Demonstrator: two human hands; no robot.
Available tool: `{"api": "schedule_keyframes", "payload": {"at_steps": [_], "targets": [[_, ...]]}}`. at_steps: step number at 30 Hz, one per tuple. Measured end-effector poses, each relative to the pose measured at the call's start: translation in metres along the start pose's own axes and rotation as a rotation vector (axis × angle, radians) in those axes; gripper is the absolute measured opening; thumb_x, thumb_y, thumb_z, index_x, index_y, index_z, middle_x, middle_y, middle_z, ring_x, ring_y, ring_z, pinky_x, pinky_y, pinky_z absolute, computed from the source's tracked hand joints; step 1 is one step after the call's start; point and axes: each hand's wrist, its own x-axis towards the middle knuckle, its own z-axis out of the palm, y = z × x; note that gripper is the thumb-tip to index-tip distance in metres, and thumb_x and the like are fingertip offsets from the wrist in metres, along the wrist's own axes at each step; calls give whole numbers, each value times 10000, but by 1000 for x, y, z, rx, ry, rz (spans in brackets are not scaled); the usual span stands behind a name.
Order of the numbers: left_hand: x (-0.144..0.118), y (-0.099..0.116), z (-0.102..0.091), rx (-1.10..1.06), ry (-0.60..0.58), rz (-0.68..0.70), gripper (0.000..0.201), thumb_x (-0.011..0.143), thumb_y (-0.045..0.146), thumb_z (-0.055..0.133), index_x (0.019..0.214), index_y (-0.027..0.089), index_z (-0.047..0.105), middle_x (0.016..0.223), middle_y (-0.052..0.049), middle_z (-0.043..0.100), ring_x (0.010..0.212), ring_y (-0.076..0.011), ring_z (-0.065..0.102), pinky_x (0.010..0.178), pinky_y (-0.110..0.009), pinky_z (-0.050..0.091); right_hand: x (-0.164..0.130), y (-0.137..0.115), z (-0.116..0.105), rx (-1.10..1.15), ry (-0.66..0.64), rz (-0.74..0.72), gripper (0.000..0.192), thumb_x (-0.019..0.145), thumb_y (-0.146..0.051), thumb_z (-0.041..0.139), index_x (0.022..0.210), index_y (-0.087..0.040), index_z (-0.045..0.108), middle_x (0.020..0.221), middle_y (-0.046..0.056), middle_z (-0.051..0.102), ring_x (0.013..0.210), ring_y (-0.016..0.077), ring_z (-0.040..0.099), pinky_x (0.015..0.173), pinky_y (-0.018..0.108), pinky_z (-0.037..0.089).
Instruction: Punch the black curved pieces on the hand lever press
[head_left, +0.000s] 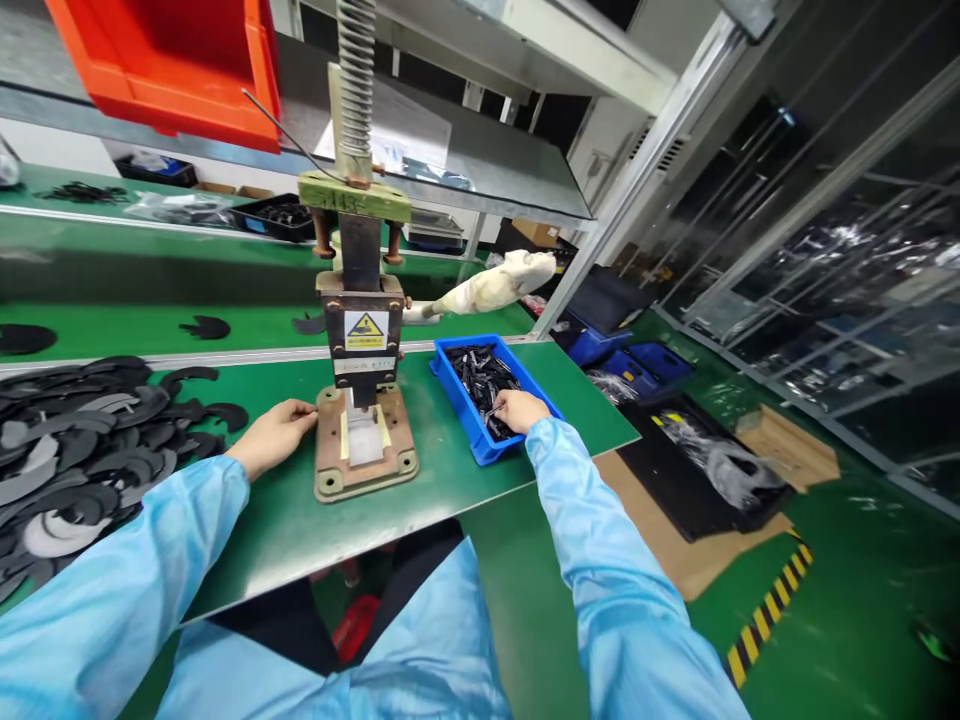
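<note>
My left hand [279,432] is at the left edge of the hand press's metal base [330,470]. Its fingertips are drawn together against that edge, and what they may hold is hidden. The hand press [365,330] stands upright on the green bench, with a pale plate [366,443] in the middle of its base. To the right, my right hand [520,411] reaches over the near side of a blue bin [486,453]. Thumb and fingers pinch a thin piece [493,411] above many small black pieces [484,375] in that bin.
Flat, curved black pieces [97,440] are heaped at the left. The press's wrapped lever [499,285] juts right above the blue bin. An orange bin [172,80] sits on the shelf overhead. A black tray [277,215] stands behind the press.
</note>
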Motion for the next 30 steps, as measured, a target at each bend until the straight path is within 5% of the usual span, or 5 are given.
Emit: {"api": "schedule_keyframes", "payload": {"at_steps": [12, 19, 30], "targets": [[-43, -6, 3, -218, -53, -14, 630, 700, 723, 800, 1065, 213, 739, 1093, -91, 818, 1085, -312, 750, 1015, -419, 553, -17, -6, -5, 46, 30, -201, 401, 1003, -456, 642, 1309, -196, 646, 1229, 73, 722, 1075, 186, 710, 997, 442, 621], [-60, 6, 4, -221, -34, -29, 621, 705, 707, 810, 1092, 228, 735, 1179, -89, 808, 1137, -300, 742, 1044, -401, 566, -9, -18, -1, 56, 52, -120, 319, 991, -451, 661, 1166, -187, 696, 1205, 71, 726, 1093, 183, 700, 997, 427, 615], [-88, 23, -10, -232, 98, -18, 632, 777, 722, 746, 1146, 210, 706, 1191, -101, 783, 1150, -319, 726, 1058, -459, 563, -39, -16, -25, 643, 436, -97, 412, 953, -546, 653, 1094, -161, 696, 879, 41, 768, 759, 145, 701, 775, 330, 603]]}}
